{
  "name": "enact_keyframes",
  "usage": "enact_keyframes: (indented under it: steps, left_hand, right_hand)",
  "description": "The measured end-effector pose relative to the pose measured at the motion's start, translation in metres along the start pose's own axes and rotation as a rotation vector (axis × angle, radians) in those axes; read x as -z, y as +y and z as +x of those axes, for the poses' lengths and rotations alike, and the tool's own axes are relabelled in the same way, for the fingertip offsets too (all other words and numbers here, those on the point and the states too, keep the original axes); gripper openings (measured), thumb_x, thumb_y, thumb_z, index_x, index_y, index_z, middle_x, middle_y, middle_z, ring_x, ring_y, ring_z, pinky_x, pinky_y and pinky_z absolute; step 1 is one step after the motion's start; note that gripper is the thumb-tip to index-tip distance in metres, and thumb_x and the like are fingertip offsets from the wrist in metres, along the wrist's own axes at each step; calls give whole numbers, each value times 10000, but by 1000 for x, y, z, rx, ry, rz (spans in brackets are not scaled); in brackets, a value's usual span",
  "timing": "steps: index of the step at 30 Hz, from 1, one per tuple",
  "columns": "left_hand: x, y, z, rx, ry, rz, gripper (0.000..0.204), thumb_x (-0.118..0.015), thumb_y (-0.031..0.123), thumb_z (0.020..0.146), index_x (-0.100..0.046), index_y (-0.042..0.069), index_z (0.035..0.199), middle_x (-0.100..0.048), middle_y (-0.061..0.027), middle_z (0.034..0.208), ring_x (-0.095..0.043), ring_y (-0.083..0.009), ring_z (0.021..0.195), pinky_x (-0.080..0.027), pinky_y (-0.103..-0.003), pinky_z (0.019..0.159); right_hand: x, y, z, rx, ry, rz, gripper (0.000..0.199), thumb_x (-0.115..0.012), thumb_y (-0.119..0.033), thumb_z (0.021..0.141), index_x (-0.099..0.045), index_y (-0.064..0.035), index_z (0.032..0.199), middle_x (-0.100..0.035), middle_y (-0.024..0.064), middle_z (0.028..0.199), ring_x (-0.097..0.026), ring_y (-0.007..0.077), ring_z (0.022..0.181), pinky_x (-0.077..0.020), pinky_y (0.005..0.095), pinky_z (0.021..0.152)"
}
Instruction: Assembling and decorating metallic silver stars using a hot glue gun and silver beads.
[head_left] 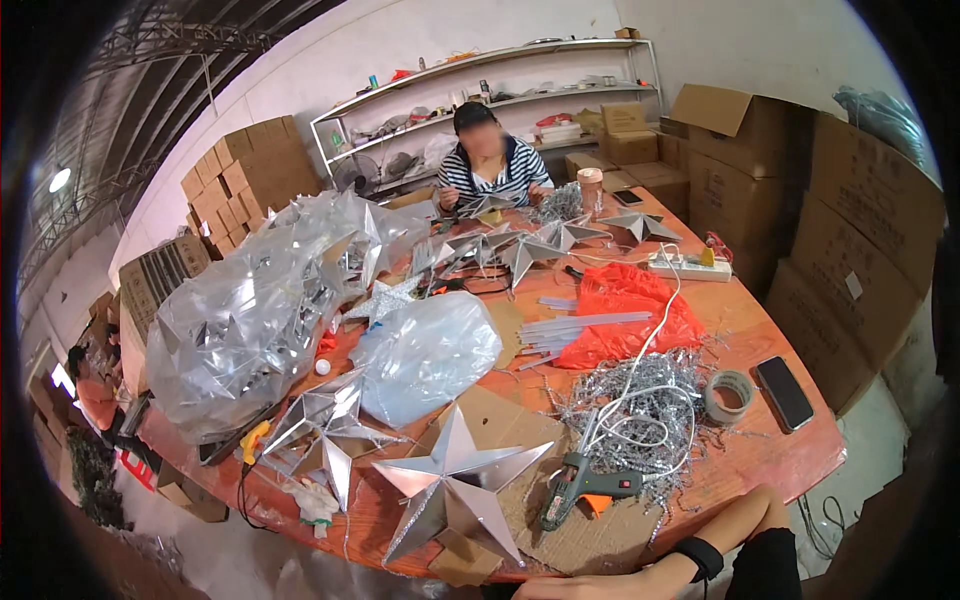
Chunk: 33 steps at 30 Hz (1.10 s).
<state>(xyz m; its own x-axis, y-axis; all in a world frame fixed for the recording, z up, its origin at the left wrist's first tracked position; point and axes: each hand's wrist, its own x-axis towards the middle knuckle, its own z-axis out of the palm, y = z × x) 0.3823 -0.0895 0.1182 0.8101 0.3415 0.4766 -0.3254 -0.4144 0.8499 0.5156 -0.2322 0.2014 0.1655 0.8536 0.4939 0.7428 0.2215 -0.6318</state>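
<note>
Silver star (456, 468) at the table's (765, 465) near edge seems light, stiff: hold ridges; right hand's (600, 586) grasp unclear, left hand unseen

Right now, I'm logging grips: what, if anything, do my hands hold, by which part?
Cannot be told: right hand cut off below, left hand not in view.

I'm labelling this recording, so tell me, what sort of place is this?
Probably a workshop or small factory making decorations: shiny silver five-pointed stars and a dark green pistol-shaped glue gun share a worktable, with stacked brown cardboard boxes nearby.
</note>
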Motion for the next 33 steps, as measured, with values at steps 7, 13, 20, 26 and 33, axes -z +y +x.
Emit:
enact_keyframes:
  steps: [7, 13, 20, 26, 33]
  left_hand:
    - [-3, 2, -5, 189, -17, -185, 92, -490, 56, 945, -502, -24, 989, -564, -73, 705, -478, -94, 561, -419, -234, 521]
    - [5, 12, 22, -49, -32, -24, 81, -543, -2, 901, -521, -4, 978, -572, -95, 744, -491, -147, 586, -423, -255, 540]
    - [17, 22, 59, -133, -68, -58, 86, -635, -22, 825, -576, 12, 879, -520, -110, 667, -462, -209, 515, -378, -284, 486]
    - [27, 15, 70, -121, -105, 14, 74, -658, 24, 823, -592, 31, 857, -493, -84, 600, -470, -209, 472, -363, -304, 453]
    - [29, 8, 77, 2, -283, -99, 81, -617, 73, 879, -580, 17, 835, -534, -93, 619, -483, -173, 461, -366, -271, 450]
  right_hand:
    - [-2, 0, 2, -30, 10, 105, 165, -557, -128, 905, -498, 9, 977, -493, 148, 933, -523, 305, 851, -448, 367, 757]
    - [7, -2, 10, -64, 21, 187, 157, -574, -114, 895, -511, 3, 980, -514, 136, 922, -531, 308, 855, -453, 356, 755]
    - [37, -6, 39, -44, -93, 96, 153, -563, -92, 886, -515, 20, 980, -509, 150, 925, -529, 311, 834, -452, 355, 740]
    - [50, -4, 61, -18, -190, 2, 167, -557, -124, 885, -527, 21, 962, -512, 152, 947, -546, 299, 827, -465, 350, 696]
    - [72, 8, 78, -98, -296, 3, 217, -601, -98, 830, -538, 11, 1007, -537, 124, 986, -569, 284, 890, -498, 359, 739]
